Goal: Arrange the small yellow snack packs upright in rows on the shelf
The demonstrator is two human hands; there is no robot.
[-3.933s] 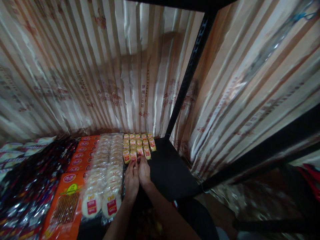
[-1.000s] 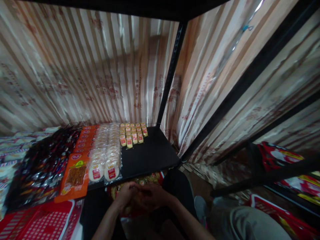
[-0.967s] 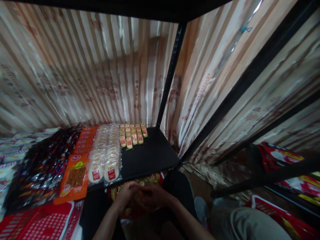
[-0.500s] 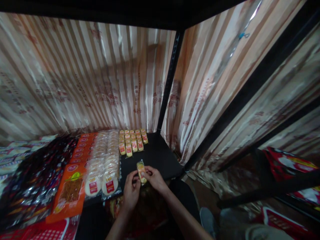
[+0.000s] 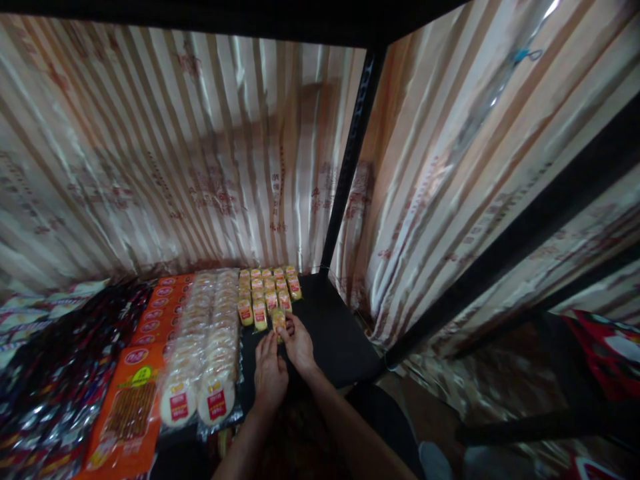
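A small yellow snack packet (image 5: pixel 279 319) in clear wrapping is pinched between the thumb and fingers of my right hand (image 5: pixel 301 345). It is tilted just in front of the nearest row of similar yellow packets (image 5: pixel 259 313), which stand in rows on the black shelf (image 5: pixel 335 333). My left hand (image 5: pixel 271 375) is close by on the left, fingers stretched out with their tips at the held packet's lower edge. Its thumb lies apart from those fingertips. Whether the left fingertips press on the packet is hard to see.
Left of the yellow packets run two rows of round white rice crackers (image 5: pixel 217 400), then orange snack bags (image 5: pixel 133 400) and dark shiny packets (image 5: pixel 55 373). A black upright post (image 5: pixel 350 153) stands at the shelf's back corner. Striped sheeting (image 5: pixel 225 147) hangs behind.
Both hands have moved forward with the packet, from the shelf's front edge to the nearest row. My left fingers have straightened and slid down toward its lower end. The view has shifted slightly.
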